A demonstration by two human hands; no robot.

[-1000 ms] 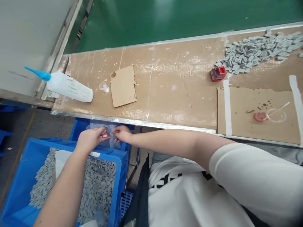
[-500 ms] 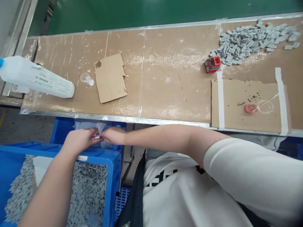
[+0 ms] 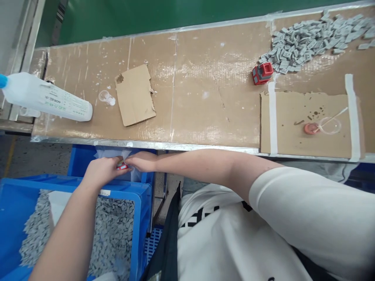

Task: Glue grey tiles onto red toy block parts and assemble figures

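Over a blue bin lined with clear plastic film [image 3: 101, 151], below the table's front edge, my left hand [image 3: 103, 171] is closed on a small red toy piece [image 3: 122, 166] with pale panels. Its fingers cover most of the piece. My right hand [image 3: 142, 161] is right beside it, fingers bent together at the piece and the film. What those fingers pinch is hidden. A similar red and grey block-shaped toy [image 3: 262, 73] stands on the table, next to a heap of small grey plastic parts [image 3: 310, 41].
A blue crate [image 3: 143, 195] full of grey parts stands under my left forearm. On the cardboard-covered table [image 3: 199, 109] lie a large white bottle [image 3: 52, 97], a loose cardboard piece [image 3: 135, 95], and a taped cardboard sheet [image 3: 287, 136] with a small red cup [image 3: 311, 128] and a swab [image 3: 334, 118].
Both hands stay together over the lined bin, the left still holding the red piece. The view has shifted slightly; the film no longer stands up between the hands as before.
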